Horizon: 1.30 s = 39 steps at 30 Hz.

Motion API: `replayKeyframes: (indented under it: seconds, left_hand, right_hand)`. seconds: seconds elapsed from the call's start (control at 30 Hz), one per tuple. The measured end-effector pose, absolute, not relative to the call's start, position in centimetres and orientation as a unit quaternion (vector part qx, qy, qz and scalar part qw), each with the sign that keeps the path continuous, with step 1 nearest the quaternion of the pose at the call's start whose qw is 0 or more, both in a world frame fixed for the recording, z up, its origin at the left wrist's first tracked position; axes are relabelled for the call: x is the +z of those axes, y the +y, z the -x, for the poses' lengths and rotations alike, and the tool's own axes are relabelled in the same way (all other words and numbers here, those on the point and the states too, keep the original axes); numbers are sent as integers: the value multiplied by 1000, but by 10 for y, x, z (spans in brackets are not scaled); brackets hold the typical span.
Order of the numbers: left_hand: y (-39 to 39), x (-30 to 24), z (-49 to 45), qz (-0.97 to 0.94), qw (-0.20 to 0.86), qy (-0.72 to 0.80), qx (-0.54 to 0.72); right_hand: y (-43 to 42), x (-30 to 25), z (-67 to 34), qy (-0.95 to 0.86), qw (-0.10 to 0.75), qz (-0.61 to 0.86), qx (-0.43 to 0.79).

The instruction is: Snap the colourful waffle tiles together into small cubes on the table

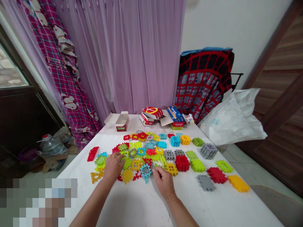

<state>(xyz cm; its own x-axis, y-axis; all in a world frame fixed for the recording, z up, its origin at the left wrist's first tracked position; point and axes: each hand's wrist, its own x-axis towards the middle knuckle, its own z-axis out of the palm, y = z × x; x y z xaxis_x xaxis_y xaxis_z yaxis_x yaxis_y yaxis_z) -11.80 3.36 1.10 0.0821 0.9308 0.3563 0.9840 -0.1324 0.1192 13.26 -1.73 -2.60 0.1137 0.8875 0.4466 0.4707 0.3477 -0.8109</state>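
Note:
A pile of toothed plastic building pieces in several colours spreads over the table. My left hand rests at the pile's left side, fingers apart over a lime green piece; nothing shows in its grip. With thumb and fingers pressed together, my right hand pinches the right edge of a light blue square-framed piece at the pile's front. Near that hand are a yellow windowed piece and a red stack. Mustard pieces lie between the hands.
On the right of the white table are a grey piece, a red one, a yellow one and a grey stack. Opened boxes stand at the back. A red piece lies left; a white bag hangs right.

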Motion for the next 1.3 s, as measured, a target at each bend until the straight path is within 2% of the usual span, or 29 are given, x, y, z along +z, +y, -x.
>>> replayKeyframes:
  seconds: [0.17,0.33,0.43,0.57,0.7,0.93,1.07,1.23,1.3]
  left_hand:
    - [42,12,124,758,77,-625,-167]
    - [37,9,120,772,84,-578,-253]
    - [23,12,99,796,50,-528,-290]
    - [4,16,65,851,-7,-445,-279]
    - [-4,15,46,879,-8,-412,-240]
    - [-7,9,35,876,-36,-417,-238]
    - [-7,8,26,815,-152,-450,-333]
    - [-7,2,12,598,-408,-550,-417]
    - [-7,2,9,522,-470,-568,-429]
  right_hand:
    - [-17,-24,-131,-632,515,541,208]
    - [-17,-23,-129,-625,519,543,213]
    - [-17,-22,-129,-606,541,531,243]
    - [-16,-21,-131,-556,584,505,307]
    - [-13,-21,-135,-483,624,481,382]
    - [-12,-23,-136,-454,614,476,437]
    - [-11,-22,-135,-421,621,484,451]
    - [-10,-21,-136,-371,621,495,481]
    - [-11,-21,-137,-374,614,499,483]
